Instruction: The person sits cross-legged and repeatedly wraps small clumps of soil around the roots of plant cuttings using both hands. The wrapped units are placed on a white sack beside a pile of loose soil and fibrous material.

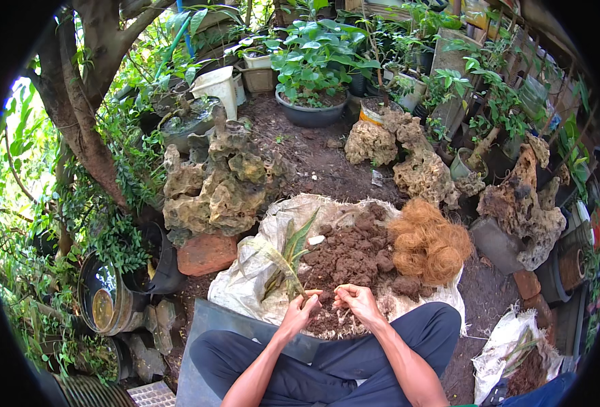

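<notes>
My left hand (304, 309) grips the lower end of a pale variegated snake plant leaf (279, 262), which slants up to the left. My right hand (357, 301) is beside it, thumb and fingertips pinched together; whether something small is between them I cannot tell. Both hands are above the near part of a heap of dark brown soil (353, 249). Other green snake plant leaves (300, 239) lie left of the soil on a white woven sack (236, 292). A small white object (316, 239) lies by the soil. At the right a ball of orange-brown fibre (429, 241) rests on the sack.
Rugged rocks (218, 183) stand ahead on the left, beside a red brick (207, 253); more rocks (424, 168) are ahead on the right. Beyond is a potted leafy plant (312, 109). At lower right, another sack (490, 351) with soil lies near another person's leg (544, 390).
</notes>
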`<action>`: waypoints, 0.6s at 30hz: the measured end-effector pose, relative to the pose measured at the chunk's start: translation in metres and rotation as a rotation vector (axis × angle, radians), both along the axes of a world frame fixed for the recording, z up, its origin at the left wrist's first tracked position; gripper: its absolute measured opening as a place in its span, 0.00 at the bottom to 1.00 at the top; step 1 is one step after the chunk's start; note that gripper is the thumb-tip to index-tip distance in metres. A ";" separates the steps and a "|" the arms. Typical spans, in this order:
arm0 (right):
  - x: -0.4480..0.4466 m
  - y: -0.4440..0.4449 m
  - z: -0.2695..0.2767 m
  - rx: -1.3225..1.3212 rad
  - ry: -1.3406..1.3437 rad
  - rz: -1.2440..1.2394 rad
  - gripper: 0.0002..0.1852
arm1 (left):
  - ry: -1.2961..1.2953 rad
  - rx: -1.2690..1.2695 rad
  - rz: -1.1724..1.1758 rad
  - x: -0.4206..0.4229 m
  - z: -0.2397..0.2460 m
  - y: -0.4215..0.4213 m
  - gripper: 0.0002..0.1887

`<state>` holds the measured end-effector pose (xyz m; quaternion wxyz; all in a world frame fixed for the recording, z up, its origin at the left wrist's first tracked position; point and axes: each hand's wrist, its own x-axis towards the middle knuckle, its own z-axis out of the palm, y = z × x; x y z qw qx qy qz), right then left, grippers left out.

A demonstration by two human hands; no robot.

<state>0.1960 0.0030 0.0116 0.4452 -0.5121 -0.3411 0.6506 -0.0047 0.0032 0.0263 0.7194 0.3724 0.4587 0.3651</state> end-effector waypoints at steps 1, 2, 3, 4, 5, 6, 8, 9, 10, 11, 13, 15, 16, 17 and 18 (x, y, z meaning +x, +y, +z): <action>0.000 -0.001 0.002 0.019 -0.031 0.008 0.16 | 0.027 0.024 -0.022 0.000 0.001 -0.001 0.17; 0.001 0.000 0.004 0.026 -0.041 0.015 0.16 | 0.053 0.050 -0.044 0.000 0.001 -0.001 0.18; 0.000 -0.001 0.006 0.019 -0.038 0.016 0.16 | 0.081 0.075 -0.067 -0.001 0.002 -0.002 0.19; -0.001 0.000 0.008 0.027 -0.076 0.021 0.16 | 0.177 0.137 -0.128 0.000 0.002 -0.002 0.21; -0.002 0.000 0.009 0.038 -0.049 0.026 0.16 | 0.189 0.249 -0.122 0.001 0.002 -0.003 0.21; -0.003 0.000 0.010 0.045 -0.008 0.025 0.16 | 0.238 0.313 -0.124 0.002 0.003 -0.004 0.21; -0.005 -0.001 0.012 0.046 0.014 0.048 0.17 | 0.265 0.289 -0.138 0.002 0.003 -0.006 0.21; -0.006 -0.001 0.013 0.127 -0.081 0.078 0.17 | 0.245 0.283 -0.121 0.003 0.003 -0.006 0.21; -0.007 -0.001 0.014 0.197 -0.161 0.109 0.17 | 0.220 0.270 -0.106 0.003 0.002 -0.005 0.21; -0.008 -0.002 0.017 0.268 -0.241 0.139 0.17 | 0.221 0.214 -0.101 0.003 0.002 -0.005 0.20; -0.010 -0.002 0.023 0.242 -0.335 0.202 0.17 | 0.242 0.275 -0.095 0.002 0.001 -0.004 0.20; -0.014 -0.006 0.031 0.283 -0.382 0.213 0.17 | 0.267 0.314 -0.101 0.002 0.000 -0.004 0.19; -0.015 -0.008 0.036 0.322 -0.380 0.201 0.17 | 0.270 0.344 -0.105 0.002 0.000 -0.005 0.18; -0.016 -0.008 0.039 0.307 -0.435 0.199 0.17 | 0.278 0.358 -0.116 0.002 0.000 -0.005 0.18; -0.017 -0.009 0.043 0.325 -0.459 0.201 0.16 | 0.283 0.374 -0.116 0.002 0.000 -0.005 0.18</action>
